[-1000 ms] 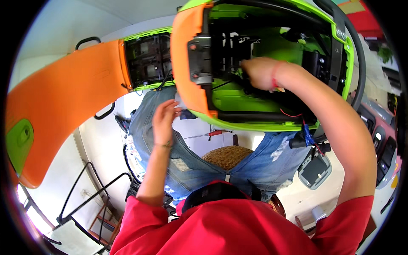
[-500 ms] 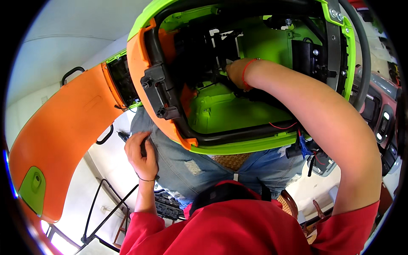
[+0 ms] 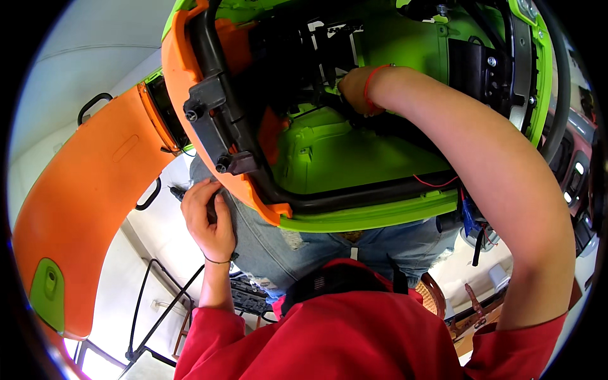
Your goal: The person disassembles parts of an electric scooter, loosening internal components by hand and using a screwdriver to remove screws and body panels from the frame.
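Right hand (image 3: pixel 352 88) reaching deep into green shell (image 3: pixel 354 158), grip hidden; left hand (image 3: pixel 209 218) pinching small dark part (image 3: pixel 178 192) at thigh. Fitting underway; next calls for bringing part up.

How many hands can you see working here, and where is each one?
2. The left hand is down by the jeans, at a small dark object. The right hand reaches inside the green housing, fingers hidden among black parts.

Head cam, fisheye, looks down, close on hands.
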The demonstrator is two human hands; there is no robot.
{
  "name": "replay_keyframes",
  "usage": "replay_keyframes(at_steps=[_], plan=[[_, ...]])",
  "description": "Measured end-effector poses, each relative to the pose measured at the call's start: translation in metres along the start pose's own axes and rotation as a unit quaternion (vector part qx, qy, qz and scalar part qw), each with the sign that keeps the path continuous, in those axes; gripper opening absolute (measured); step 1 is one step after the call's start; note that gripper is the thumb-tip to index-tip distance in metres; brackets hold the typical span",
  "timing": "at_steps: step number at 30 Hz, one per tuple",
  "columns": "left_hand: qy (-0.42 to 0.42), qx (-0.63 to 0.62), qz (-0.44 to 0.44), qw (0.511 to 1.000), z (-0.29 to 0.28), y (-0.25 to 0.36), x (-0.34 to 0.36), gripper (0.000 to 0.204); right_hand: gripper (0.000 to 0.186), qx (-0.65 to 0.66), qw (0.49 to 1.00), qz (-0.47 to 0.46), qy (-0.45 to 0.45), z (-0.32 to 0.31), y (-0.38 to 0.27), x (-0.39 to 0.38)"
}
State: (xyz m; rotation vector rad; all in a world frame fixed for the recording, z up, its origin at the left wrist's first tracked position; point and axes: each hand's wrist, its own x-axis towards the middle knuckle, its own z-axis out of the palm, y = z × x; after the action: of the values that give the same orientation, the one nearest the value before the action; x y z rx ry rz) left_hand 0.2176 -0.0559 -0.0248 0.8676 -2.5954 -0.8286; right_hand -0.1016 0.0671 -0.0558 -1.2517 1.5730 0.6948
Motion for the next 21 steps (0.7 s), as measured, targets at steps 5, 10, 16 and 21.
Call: replay_keyframes(at_steps=[5, 10, 16, 21], plan=[[0.003, -0.001, 0.012, 1.0, -0.001, 0.0, 0.0, 0.019, 0.036, 0.085, 0.995, 0.008, 0.05, 0.025, 0.017, 0.016], [0.003, -0.005, 0.018, 1.0, 0.0, 0.001, 0.001, 0.019, 0.042, 0.047, 0.998, 0.006, 0.036, 0.018, 0.012, 0.018], [0.004, -0.011, 0.014, 1.0, -0.001, 0.003, 0.001, 0.019, 0.043, 0.094, 0.995, -0.006, 0.044, 0.026, 0.02, 0.023], [0.003, -0.009, 0.007, 1.0, -0.001, 0.001, 0.0, 0.02, 0.043, 0.126, 0.991, 0.01, 0.053, 0.023, 0.014, 0.02]])
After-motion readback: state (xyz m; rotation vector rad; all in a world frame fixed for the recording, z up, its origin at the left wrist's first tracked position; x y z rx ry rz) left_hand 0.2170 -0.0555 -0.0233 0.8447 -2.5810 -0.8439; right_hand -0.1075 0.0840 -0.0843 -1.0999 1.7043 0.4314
